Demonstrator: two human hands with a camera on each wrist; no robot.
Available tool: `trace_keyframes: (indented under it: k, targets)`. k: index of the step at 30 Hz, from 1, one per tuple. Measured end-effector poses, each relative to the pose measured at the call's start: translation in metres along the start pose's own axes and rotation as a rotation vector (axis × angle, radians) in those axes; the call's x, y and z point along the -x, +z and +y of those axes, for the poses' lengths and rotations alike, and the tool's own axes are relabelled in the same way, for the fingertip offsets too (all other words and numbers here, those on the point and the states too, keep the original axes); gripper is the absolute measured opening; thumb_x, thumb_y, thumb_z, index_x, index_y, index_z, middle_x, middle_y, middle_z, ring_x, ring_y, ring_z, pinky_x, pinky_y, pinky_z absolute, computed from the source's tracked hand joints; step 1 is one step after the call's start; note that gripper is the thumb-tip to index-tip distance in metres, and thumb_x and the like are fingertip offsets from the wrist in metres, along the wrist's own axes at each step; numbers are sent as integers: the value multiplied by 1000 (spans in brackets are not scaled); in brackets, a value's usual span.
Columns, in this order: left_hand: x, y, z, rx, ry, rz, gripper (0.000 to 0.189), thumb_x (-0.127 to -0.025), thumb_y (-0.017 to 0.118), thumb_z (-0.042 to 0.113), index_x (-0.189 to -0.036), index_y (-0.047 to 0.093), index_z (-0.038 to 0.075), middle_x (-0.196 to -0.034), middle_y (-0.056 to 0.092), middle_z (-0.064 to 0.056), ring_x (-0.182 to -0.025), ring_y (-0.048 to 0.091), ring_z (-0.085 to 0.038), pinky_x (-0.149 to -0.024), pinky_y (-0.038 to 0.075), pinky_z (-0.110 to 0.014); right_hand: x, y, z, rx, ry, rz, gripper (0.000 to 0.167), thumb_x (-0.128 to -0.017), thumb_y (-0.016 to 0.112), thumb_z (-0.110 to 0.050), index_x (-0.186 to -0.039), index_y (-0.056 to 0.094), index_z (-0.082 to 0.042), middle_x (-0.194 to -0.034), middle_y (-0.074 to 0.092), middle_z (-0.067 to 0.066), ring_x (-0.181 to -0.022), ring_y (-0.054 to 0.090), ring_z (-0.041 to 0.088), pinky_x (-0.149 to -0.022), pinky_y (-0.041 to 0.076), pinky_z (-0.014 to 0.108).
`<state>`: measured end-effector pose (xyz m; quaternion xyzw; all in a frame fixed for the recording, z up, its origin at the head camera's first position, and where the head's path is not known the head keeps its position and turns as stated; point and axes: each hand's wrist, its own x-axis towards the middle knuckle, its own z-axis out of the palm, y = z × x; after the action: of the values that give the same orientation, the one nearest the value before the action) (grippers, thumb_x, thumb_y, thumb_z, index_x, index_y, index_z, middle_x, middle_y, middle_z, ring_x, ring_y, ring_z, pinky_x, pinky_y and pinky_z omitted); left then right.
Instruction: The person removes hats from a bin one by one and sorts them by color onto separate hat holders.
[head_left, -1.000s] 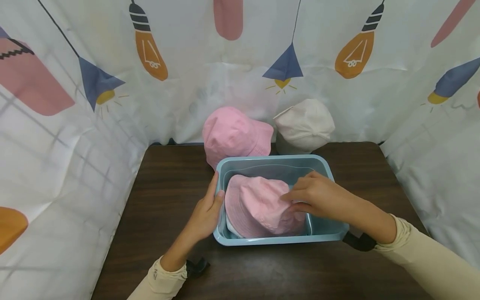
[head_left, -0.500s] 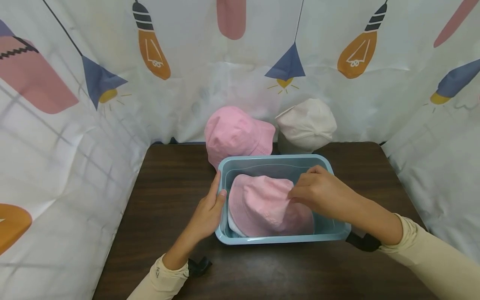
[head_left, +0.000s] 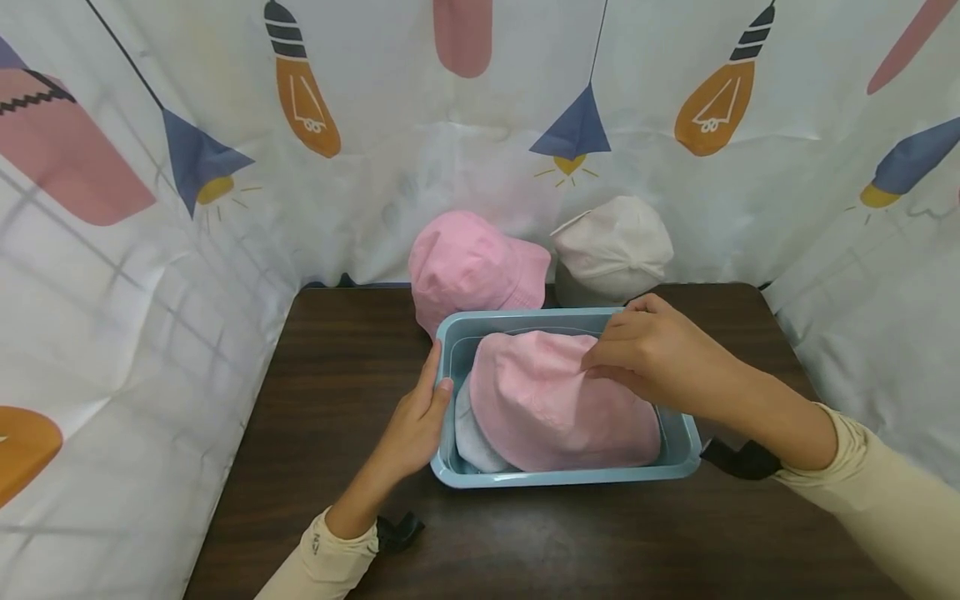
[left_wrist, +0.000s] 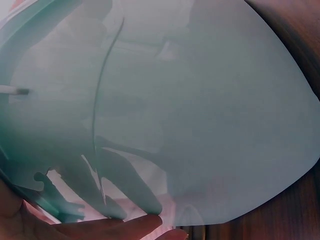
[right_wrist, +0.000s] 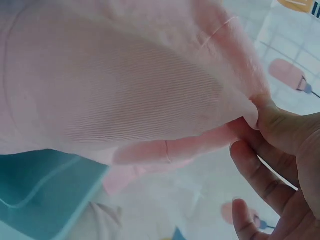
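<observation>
A light pink bucket hat (head_left: 555, 408) is partly raised over the blue plastic bin (head_left: 562, 480). My right hand (head_left: 660, 354) pinches its fabric between thumb and fingertips, plainest in the right wrist view, where the ribbed brim (right_wrist: 140, 95) hangs from the pinch. Beneath the hat, a pale blue cloth item (head_left: 474, 433) lies at the bin's left end, mostly covered. My left hand (head_left: 412, 425) grips the bin's left rim, thumb on top and fingers along the outer wall. In the left wrist view those fingers (left_wrist: 135, 227) lie against the bin's side.
Behind the bin stand a brighter pink cap (head_left: 472, 267) on the left and a cream cap (head_left: 615, 246) on the right, near the back edge of the dark wooden table (head_left: 337, 367). A white printed curtain (head_left: 450, 158) encloses the back and sides.
My right hand has moved up and to the right, drawing the light pink hat upward and spreading it. More of the pale blue item shows. My left hand stays on the rim.
</observation>
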<state>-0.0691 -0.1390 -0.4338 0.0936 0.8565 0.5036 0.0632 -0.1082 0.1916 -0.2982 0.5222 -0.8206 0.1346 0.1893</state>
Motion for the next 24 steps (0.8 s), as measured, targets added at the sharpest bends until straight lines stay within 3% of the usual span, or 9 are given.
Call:
trace_keyframes:
  k: [19,24]
  targets:
    - [-1,-1,0,-13,-7,-2,62,-112,35,36,-166,3,31,-171,18,-3,-153,28,-29,-121,26,-59,-56,-64,17,7,-82,79,26,-70,89,-3,-90,79,-15,-77,71,-6,-74,60,12,-77,40,40]
    - [-1,0,-2,-41,0,25,62,-112,37,31,-165,5,34,-168,27,-10,-150,35,-32,-120,30,-60,-79,-77,21,4,-61,69,20,-75,87,-4,-91,78,-13,-79,73,-3,-77,64,14,-80,40,41]
